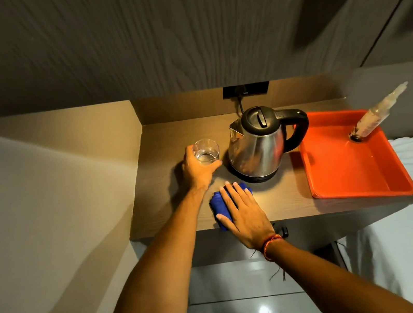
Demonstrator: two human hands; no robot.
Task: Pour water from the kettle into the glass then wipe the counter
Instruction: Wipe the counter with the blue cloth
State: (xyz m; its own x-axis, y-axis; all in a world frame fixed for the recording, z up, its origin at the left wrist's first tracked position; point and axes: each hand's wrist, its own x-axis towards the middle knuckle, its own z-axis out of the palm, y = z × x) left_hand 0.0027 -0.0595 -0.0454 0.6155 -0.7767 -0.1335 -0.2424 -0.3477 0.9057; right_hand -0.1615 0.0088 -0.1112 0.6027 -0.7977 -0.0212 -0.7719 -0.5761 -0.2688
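Observation:
A steel kettle [258, 145] with a black lid and handle stands upright on its base in the middle of the wooden counter [283, 198]. Left of it, my left hand [196, 169] is wrapped around a clear glass [206, 151] with a little water in it; whether the glass rests on the counter or is lifted I cannot tell. My right hand [242, 213] lies flat, fingers spread, on a folded blue cloth [220, 207] near the counter's front edge, just in front of the kettle.
An orange tray [345, 174] fills the counter's right side, with a bottle [376, 114] standing tilted in it. The kettle's cord runs to a black socket [245, 90] on the back wall. A side wall closes the left. White bedding lies to the right.

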